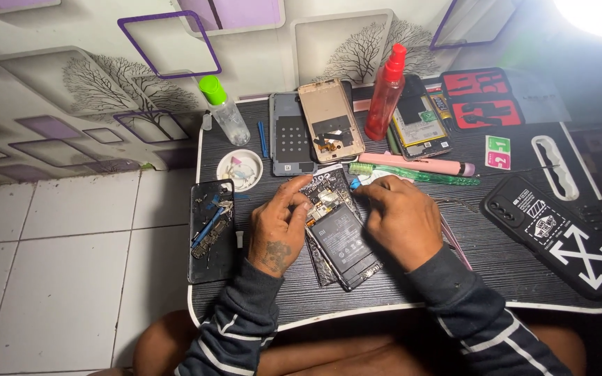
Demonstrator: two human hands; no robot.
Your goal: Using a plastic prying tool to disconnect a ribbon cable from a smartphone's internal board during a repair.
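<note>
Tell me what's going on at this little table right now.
A person sits at a small dark table with an opened phone, its back off and its battery showing. The left hand steadies the phone's upper end while the right hand works at the same spot with a small blue-tipped tool. Around them lie a gold phone frame, a red bottle, a green-capped bottle, a green toothbrush, a small white dish and a black phone case.
</note>
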